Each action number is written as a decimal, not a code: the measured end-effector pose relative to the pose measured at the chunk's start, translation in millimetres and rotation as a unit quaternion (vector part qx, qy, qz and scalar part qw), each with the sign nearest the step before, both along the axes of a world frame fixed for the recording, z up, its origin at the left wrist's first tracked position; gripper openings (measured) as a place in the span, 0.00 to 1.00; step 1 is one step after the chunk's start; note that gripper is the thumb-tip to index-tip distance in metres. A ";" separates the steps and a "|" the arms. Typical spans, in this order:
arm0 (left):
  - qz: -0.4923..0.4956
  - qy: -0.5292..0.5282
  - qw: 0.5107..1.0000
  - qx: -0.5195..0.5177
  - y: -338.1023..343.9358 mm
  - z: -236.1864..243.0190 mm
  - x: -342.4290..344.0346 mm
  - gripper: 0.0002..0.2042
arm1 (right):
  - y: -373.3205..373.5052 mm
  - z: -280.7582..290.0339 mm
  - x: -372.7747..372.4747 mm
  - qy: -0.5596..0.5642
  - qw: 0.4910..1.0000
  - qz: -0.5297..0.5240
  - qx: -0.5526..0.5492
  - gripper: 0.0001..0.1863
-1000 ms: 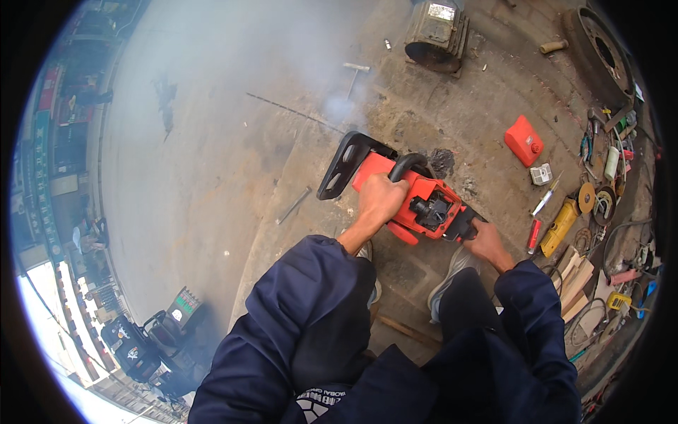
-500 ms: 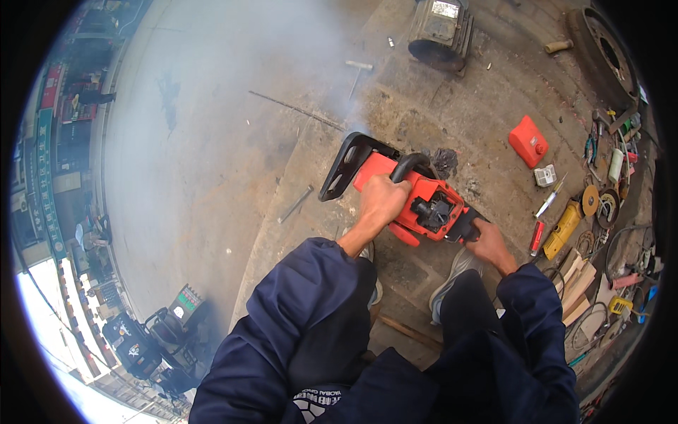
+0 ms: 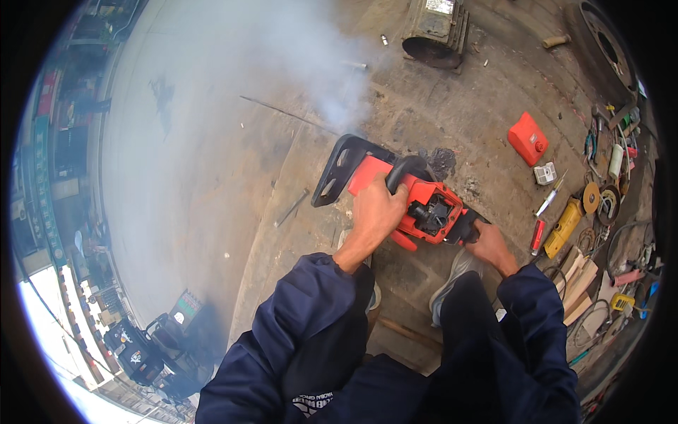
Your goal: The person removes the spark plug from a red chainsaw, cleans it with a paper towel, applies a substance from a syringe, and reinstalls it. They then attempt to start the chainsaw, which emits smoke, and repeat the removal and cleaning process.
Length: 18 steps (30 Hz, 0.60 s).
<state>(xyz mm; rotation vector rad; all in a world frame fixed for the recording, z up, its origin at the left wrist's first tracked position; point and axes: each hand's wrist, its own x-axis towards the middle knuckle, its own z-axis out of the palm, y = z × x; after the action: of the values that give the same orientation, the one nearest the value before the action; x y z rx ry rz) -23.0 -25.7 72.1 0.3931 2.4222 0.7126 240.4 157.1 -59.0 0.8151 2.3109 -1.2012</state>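
Note:
A red and black chainsaw (image 3: 424,198) is held low above the ground between my feet, its top open and the engine parts bare. My left hand (image 3: 376,210) is wrapped round the black front handle. The black rear handle sits in the closed grip of my right hand (image 3: 491,247). Ahead of the front handle stands the black hand guard (image 3: 344,169), and the thin bar (image 3: 282,112) runs from it to the far left. Thick white smoke (image 3: 342,95) billows out near the guard. A red cover (image 3: 528,139) lies on the ground to the right, apart from the saw.
A white filter-like part (image 3: 544,174), a screwdriver (image 3: 551,196) and a yellow angle grinder (image 3: 564,230) lie at right. Beyond them are discs, cables and wood pieces (image 3: 580,283). An old motor (image 3: 436,35) and a tyre (image 3: 604,53) stand far off. A parked scooter (image 3: 162,339) is at left.
The smoke near the guard has grown thicker and spread, veiling the T-handled tool behind it. The chainsaw's front has shifted slightly left with my left hand. Both grips remain.

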 end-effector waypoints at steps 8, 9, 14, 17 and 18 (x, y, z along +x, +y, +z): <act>-0.067 0.381 0.922 0.024 -37.5 38.4 -20.1 0.53 | -1.4 0.7 0.8 0.043 0.999 -0.006 -0.016 0.24; -0.066 0.339 0.938 0.005 -36.9 33.6 -22.2 0.55 | -1.4 -0.2 0.5 0.050 0.999 -0.008 -0.014 0.24; -0.074 0.323 0.943 -0.009 -34.5 11.9 -7.0 0.56 | -2.8 -4.2 1.0 0.046 0.998 -0.031 -0.019 0.23; -0.108 0.351 0.930 0.000 -33.6 11.1 -0.3 0.53 | -5.4 -4.2 0.5 0.032 0.999 -0.031 -0.004 0.23; -0.118 0.354 0.928 0.004 -32.3 11.7 1.8 0.52 | -6.5 -3.4 0.1 0.041 0.998 -0.040 -0.008 0.23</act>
<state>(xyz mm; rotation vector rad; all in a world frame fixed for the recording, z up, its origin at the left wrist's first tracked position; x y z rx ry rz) -21.2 -57.9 83.8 1.0803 2.9509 0.5254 240.6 150.6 -62.4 0.8758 2.3500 -1.3090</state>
